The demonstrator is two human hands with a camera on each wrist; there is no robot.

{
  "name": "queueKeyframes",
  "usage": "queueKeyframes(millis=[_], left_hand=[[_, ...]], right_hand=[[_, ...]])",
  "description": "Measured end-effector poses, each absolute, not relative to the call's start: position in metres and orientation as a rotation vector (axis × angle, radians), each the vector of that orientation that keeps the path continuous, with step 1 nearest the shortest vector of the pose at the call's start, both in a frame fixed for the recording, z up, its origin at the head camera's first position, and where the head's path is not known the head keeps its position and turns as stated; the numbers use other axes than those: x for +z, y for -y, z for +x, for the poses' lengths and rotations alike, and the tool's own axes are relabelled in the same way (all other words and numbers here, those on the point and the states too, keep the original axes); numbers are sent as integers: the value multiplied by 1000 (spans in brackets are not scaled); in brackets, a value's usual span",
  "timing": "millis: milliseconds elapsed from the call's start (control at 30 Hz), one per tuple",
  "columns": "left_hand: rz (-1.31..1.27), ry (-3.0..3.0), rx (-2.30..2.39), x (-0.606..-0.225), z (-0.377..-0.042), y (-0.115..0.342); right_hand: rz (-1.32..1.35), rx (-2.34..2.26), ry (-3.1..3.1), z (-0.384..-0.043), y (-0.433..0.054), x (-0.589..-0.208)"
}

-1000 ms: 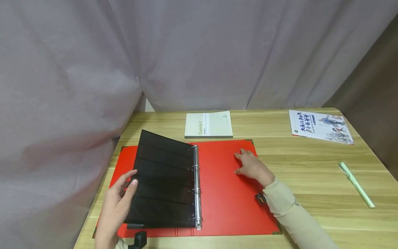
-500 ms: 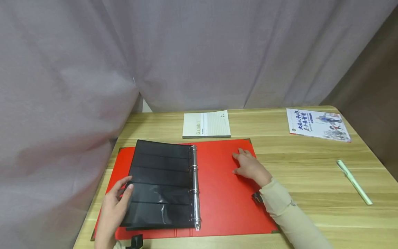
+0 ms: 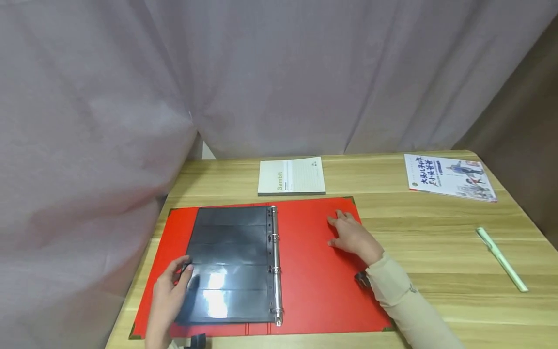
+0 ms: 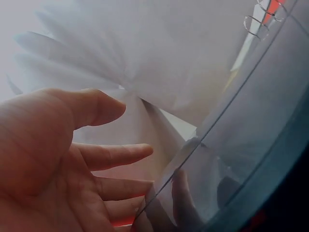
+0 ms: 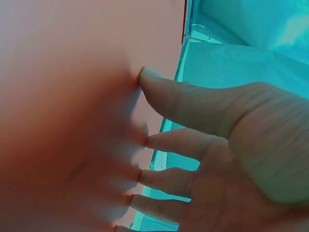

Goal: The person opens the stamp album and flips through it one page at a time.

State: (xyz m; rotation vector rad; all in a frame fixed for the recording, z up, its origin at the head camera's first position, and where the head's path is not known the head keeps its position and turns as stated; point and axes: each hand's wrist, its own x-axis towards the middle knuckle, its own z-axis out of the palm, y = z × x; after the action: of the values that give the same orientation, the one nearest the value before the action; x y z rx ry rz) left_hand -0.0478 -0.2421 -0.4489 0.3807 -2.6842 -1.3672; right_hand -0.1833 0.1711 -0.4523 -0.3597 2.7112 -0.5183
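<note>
A red ring binder [image 3: 311, 295] lies spread open on the wooden table. Black pocket pages [image 3: 231, 247], glossy and divided into rows, lie on its left side, held by the metal ring spine [image 3: 276, 286]. My left hand [image 3: 167, 295] is at their left edge, fingers loosely extended. In the left wrist view its thumb and index finger stand apart, pinching nothing, while lower fingers meet the page edge [image 4: 241, 125]. On the bare right cover my right hand [image 3: 354, 238] rests its spread fingertips. The right wrist view shows the thumb [image 5: 169, 99] and fingertips touching the cover surface [image 5: 72, 43].
Behind the binder lies a pale notepad [image 3: 291, 177] marked "Gambit". A white illustrated booklet [image 3: 451, 178] is at the back right, and a light green pen [image 3: 501, 259] lies at the right. A grey curtain [image 3: 279, 77] hangs along the table's back and left.
The raised black page has come down to the left and now lies flat. My left hand has lowered slightly with it. The right hand stays in place on the cover.
</note>
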Motion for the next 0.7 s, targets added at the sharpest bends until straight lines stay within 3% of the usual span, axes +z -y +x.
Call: queueKeyframes(millis=[700], left_hand=[[376,2920,-1234,-458,-52,240]], right_hand=[[-360,-532,-2701,-183,-166,-453]])
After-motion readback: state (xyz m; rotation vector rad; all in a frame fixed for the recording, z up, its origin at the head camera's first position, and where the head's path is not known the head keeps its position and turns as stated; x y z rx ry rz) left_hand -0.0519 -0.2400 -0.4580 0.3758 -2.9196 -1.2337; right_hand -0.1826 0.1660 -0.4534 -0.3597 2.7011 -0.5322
